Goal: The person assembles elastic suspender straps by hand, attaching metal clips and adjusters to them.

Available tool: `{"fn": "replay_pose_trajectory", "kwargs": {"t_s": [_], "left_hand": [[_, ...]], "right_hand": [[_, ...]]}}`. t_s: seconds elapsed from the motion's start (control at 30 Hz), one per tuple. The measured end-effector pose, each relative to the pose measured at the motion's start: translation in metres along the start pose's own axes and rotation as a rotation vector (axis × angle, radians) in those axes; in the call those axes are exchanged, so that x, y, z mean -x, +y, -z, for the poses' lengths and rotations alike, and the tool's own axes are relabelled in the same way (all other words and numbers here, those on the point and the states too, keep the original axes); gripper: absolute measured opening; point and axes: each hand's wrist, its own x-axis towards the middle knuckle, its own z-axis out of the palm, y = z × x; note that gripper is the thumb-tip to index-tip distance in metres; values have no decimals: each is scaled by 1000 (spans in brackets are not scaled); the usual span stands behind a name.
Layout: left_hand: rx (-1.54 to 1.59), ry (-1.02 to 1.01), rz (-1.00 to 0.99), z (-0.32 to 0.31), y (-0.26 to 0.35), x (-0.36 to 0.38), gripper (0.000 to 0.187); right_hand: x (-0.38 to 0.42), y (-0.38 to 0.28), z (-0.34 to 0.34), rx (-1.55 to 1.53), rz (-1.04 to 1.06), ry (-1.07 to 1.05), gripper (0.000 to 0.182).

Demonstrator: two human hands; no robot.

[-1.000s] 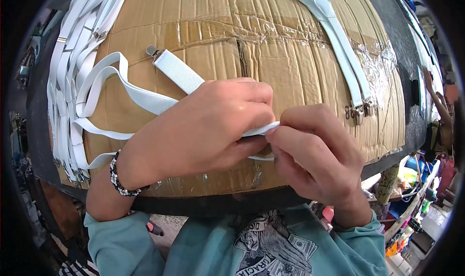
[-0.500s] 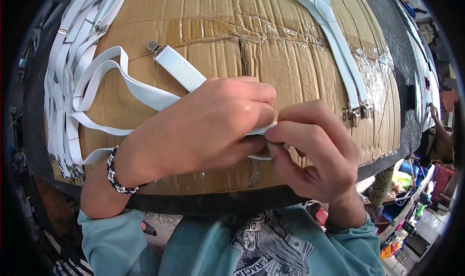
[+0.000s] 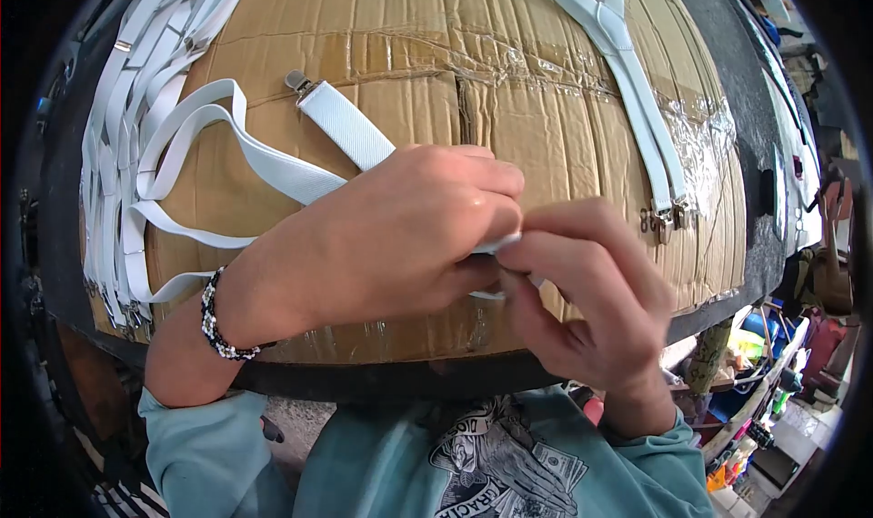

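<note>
My left hand [image 3: 391, 236], with a beaded bracelet at its wrist, is closed around a white elastic strap [image 3: 286, 174]. Part of the strap shows between the two hands. One strap end with a metal clip [image 3: 297, 81] sticks out above my left knuckles. My right hand [image 3: 596, 291] pinches at the strap's other end, thumb and forefinger together; whatever small part lies between those fingertips is hidden. The strap's loops run left over the cardboard [image 3: 536, 145].
Many white straps [image 3: 118, 154] lie piled along the cardboard's left side. A Y-shaped pair of white suspenders [image 3: 627, 72] with metal clips lies at the upper right. The dark table edge [image 3: 409, 379] runs before my body. Assorted items [image 3: 755, 345] are beyond the right side.
My right fingertips have shifted slightly and the small dark piece seen between them earlier is now hidden. My left hand keeps its grip nearly in place.
</note>
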Motion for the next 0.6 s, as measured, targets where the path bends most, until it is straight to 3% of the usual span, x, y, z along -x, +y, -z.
{"fn": "replay_pose_trajectory", "kwargs": {"t_s": [0.13, 0.3, 0.6], "left_hand": [[32, 28, -22, -1, -1, -1, 20], [42, 23, 11, -1, -1, 0, 20], [40, 15, 4, 1, -1, -1, 19]], "right_hand": [[9, 11, 0, 69, 20, -13, 29], [18, 15, 14, 71, -106, -8, 28], [10, 16, 3, 58, 39, 20, 31]]}}
